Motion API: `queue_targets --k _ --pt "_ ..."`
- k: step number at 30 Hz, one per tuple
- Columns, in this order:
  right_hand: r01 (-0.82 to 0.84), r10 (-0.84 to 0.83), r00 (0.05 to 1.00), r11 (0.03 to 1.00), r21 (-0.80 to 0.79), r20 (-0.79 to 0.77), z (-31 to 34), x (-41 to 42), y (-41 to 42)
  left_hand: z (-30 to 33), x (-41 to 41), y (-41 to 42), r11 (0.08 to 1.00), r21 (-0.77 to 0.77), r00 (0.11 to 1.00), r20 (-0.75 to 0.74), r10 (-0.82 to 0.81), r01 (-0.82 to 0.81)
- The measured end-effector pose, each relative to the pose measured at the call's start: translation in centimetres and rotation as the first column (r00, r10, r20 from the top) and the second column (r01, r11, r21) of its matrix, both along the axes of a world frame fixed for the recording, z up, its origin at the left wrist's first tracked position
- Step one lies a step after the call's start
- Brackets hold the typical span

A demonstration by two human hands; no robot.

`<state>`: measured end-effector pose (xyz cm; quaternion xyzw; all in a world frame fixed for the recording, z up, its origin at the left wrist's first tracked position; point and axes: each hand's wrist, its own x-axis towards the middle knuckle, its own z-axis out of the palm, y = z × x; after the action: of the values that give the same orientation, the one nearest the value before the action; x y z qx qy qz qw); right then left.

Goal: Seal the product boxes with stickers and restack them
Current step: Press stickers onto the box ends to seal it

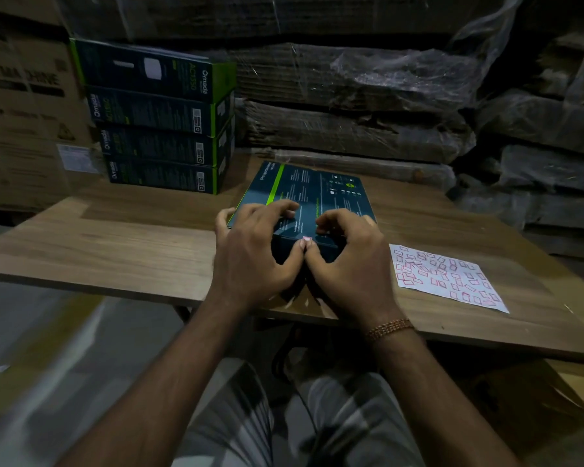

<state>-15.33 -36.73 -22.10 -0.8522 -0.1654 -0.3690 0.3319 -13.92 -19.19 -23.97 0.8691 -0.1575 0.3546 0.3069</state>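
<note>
pressing a sticker [307, 238] onto the box [312, 193], both hands [304, 261] gripping.

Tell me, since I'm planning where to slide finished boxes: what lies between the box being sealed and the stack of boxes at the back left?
In the head view, only bare wooden tabletop lies between the box and the stack.

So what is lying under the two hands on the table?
A dark product box lies flat under the left hand and right hand. Both thumbs press a small pink sticker on its near edge. The box's front face is mostly covered by the hands.
</note>
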Motion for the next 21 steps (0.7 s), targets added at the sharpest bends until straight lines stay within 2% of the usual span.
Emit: queue_targets --k 6,12,21 --pt "-0.033 0.033 0.999 0.998 -0.047 0.001 -0.07 0.04 -0.54 0.09 -0.01 0.18 1.000 -0.011 0.999 -0.025 -0.025 0.025" --pt "-0.002 0.003 1.000 0.975 -0.221 0.004 -0.81 0.19 -0.99 0.06 0.11 0.14 0.999 -0.026 0.999 -0.030 -0.026 0.026" --pt "0.021 -0.028 0.999 0.980 -0.199 -0.031 -0.61 0.32 -0.72 0.01 0.09 0.15 0.998 -0.044 0.999 -0.033 -0.037 0.035"
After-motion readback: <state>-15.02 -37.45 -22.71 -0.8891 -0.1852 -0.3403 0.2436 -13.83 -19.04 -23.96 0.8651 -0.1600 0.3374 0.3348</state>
